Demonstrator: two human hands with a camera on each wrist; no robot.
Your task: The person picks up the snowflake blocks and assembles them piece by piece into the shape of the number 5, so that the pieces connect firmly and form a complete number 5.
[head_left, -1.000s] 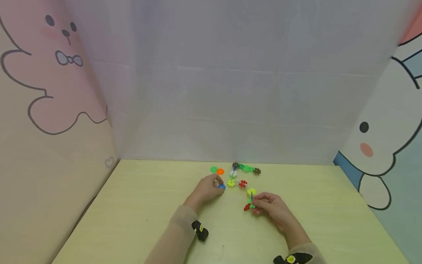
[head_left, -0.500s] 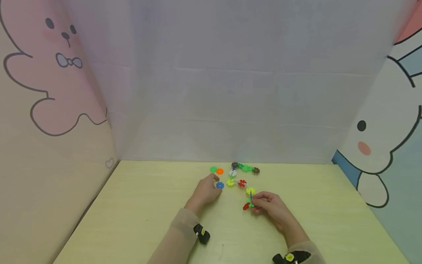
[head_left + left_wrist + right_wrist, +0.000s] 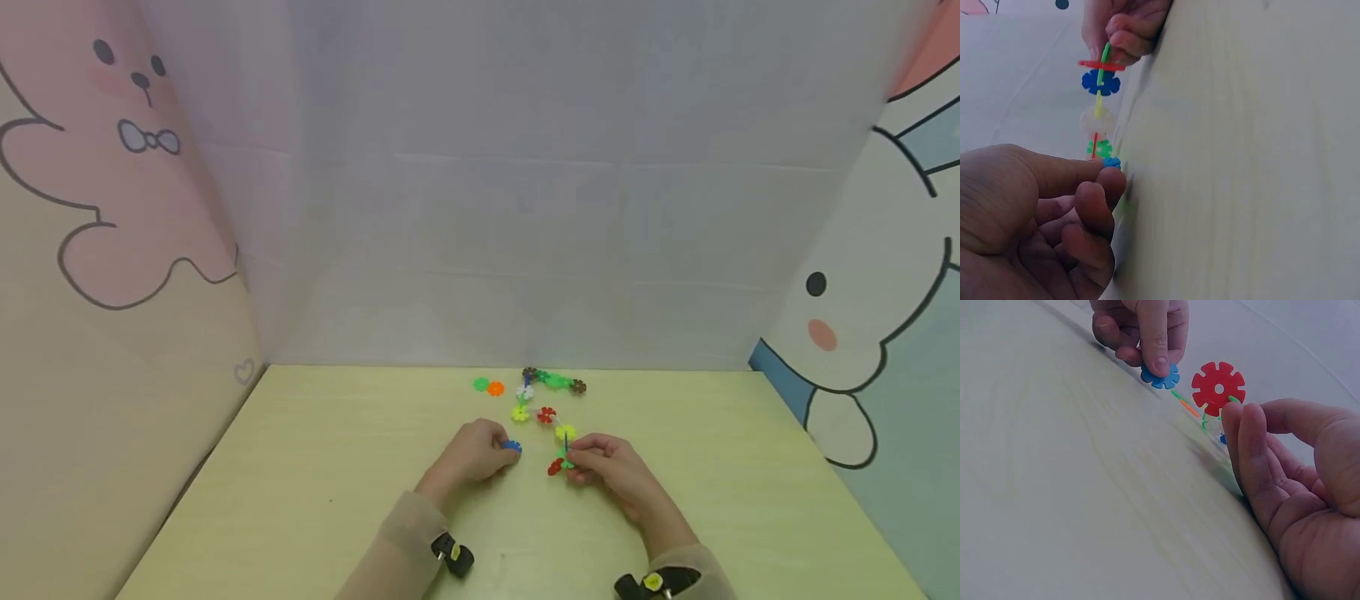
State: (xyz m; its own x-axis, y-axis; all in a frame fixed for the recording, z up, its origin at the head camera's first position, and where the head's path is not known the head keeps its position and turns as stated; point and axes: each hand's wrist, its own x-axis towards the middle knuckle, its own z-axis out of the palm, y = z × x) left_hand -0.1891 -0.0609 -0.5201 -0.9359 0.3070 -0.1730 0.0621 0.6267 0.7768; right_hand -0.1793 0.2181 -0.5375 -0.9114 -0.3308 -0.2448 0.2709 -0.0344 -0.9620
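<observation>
Between thumb and forefinger my left hand (image 3: 475, 452) pinches a blue notched snowflake disc (image 3: 1161, 377), held just left of the chain's near end and apart from it. My right hand (image 3: 617, 473) pinches a green disc (image 3: 567, 464) at that near end. Joined to the green one, a red disc (image 3: 1218, 389) faces the left hand. The chain of interlocked discs runs away from me through a dark blue disc (image 3: 1101, 82) seen edge-on from above, a yellow disc (image 3: 566, 432), another red disc (image 3: 547, 414) and a second yellow disc (image 3: 520, 413). My right fingertips hide part of the green disc.
Farther back the chain continues through a white disc (image 3: 525, 392) to brown and green discs (image 3: 557, 381) near the table's back edge. A loose green disc (image 3: 481, 384) and an orange disc (image 3: 496, 388) lie left of it. Printed cloth walls surround the table (image 3: 337, 467).
My left hand has picked up the blue disc from the table and brought it nearer to me and toward the chain's red end. The right hand keeps its hold in place.
</observation>
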